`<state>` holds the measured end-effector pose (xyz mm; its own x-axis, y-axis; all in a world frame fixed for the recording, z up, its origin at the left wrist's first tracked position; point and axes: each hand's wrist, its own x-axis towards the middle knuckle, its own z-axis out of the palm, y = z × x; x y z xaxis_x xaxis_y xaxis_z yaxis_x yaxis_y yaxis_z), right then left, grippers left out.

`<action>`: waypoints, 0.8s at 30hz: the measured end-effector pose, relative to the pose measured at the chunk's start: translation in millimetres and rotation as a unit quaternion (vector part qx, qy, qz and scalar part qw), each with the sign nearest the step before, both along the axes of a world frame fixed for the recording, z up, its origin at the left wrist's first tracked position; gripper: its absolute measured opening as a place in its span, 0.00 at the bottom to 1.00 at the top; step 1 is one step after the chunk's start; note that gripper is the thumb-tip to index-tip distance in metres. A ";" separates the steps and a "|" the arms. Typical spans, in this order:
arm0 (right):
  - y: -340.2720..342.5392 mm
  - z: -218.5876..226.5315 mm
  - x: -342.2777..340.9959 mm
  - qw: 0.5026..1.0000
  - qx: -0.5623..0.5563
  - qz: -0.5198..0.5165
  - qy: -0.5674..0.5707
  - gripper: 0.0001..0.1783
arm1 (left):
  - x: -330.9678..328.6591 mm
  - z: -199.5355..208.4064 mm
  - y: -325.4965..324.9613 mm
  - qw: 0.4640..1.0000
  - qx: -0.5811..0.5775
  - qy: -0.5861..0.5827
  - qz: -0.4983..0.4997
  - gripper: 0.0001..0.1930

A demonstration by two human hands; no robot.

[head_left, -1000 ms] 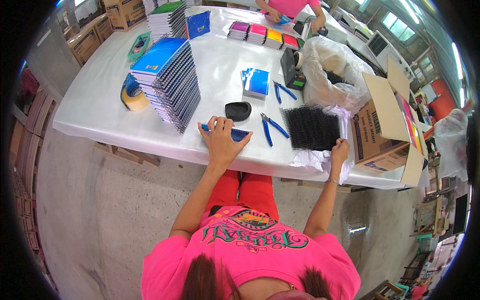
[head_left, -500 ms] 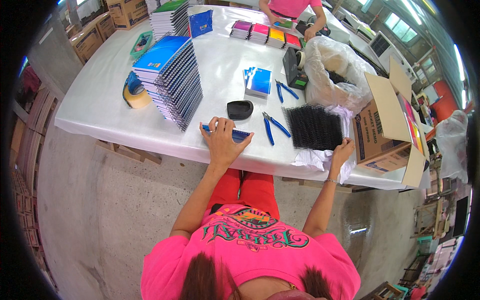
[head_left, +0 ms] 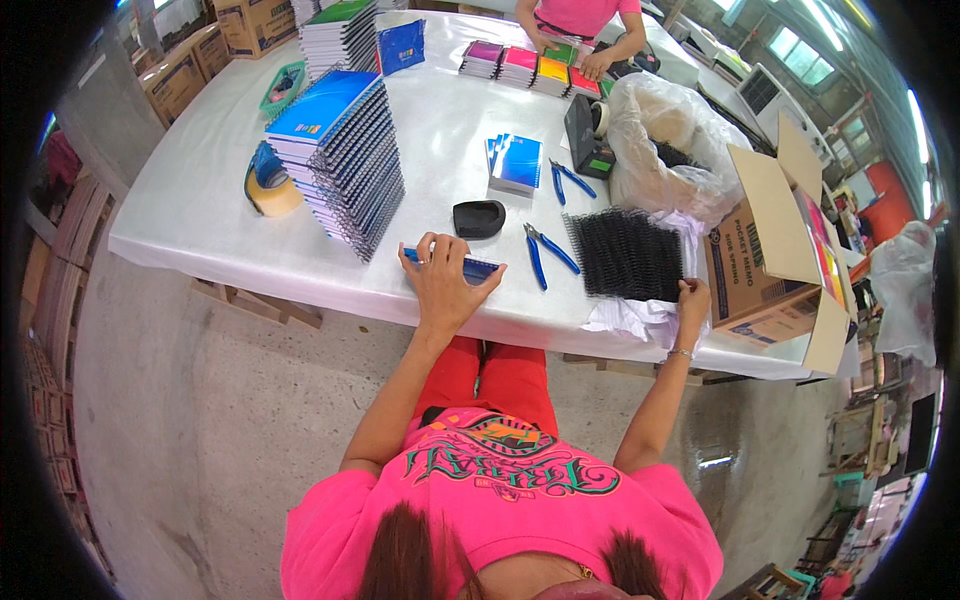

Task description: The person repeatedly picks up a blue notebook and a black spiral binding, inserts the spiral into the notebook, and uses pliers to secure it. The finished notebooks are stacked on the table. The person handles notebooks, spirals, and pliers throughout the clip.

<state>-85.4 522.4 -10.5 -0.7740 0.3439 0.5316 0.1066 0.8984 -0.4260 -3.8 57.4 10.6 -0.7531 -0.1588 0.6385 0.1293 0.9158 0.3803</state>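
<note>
My left hand (head_left: pixel 452 285) is closed over a small blue-covered notebook (head_left: pixel 482 270) by the table's front edge, thumb at its right end and fingers across its left part. Much of the notebook lies hidden under the hand. To the right, my right hand (head_left: pixel 693 302) pinches the end of a black spiral coil at the near right corner of a pile of black spiral coils (head_left: pixel 628 255). Blue-handled cutting pliers (head_left: pixel 540 255) lie between my hands. A black, hollow curved piece (head_left: pixel 479 219) sits just beyond the left hand.
A tall stack of spiral notebooks (head_left: pixel 345 160) stands left, beside a tape roll (head_left: pixel 272 185). Small blue notebooks (head_left: pixel 518 163), more pliers (head_left: pixel 572 183), a plastic bag (head_left: pixel 665 150) and an open carton (head_left: pixel 765 265) lie beyond and right. Opposite, a co-worker's hands (head_left: pixel 597 66) touch colourful notebooks.
My right hand has shifted very slightly at the coil pile's corner, its forearm turning a little. My left hand stays on the notebook. Across the table, the co-worker's hand moved left onto the notebooks.
</note>
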 end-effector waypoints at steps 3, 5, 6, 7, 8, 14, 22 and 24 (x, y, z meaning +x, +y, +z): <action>-4.8 9.0 4.0 1.000 -0.015 -0.018 -0.021 0.12 | 0.5 1.2 0.0 1.000 0.004 -0.007 0.000 0.28; -16.7 14.4 6.5 0.998 -0.037 -0.041 -0.033 0.12 | 1.5 -1.1 -1.5 1.000 0.012 -0.018 0.001 0.27; -16.7 14.7 8.0 0.997 -0.048 -0.056 -0.037 0.12 | 1.4 -1.1 -1.0 1.000 0.016 -0.023 -0.003 0.27; -15.4 13.4 7.6 0.997 -0.040 -0.060 -0.027 0.12 | 1.4 -0.9 -0.8 1.000 0.016 -0.019 -0.004 0.27; -15.5 12.4 6.6 0.997 -0.033 -0.063 -0.017 0.12 | 1.4 -0.6 -0.6 1.000 0.015 -0.016 -0.004 0.27; -1.1 3.0 4.7 0.995 0.002 -0.095 0.034 0.13 | 1.6 -1.6 1.3 1.000 0.012 -0.009 -0.005 0.26; -53.4 58.4 26.3 0.898 -0.384 0.157 0.148 0.11 | -0.8 -1.1 1.3 1.000 0.011 0.001 0.000 0.25; -81.7 77.5 37.5 0.830 -0.499 0.234 0.086 0.11 | -0.2 -0.8 1.1 1.000 0.013 0.003 -0.003 0.23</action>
<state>-47.9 440.7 67.0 -0.8894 0.3625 0.2785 -0.2935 0.0143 -0.9559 -4.1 58.5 9.9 -0.7500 -0.1707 0.6390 0.1377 0.9047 0.4033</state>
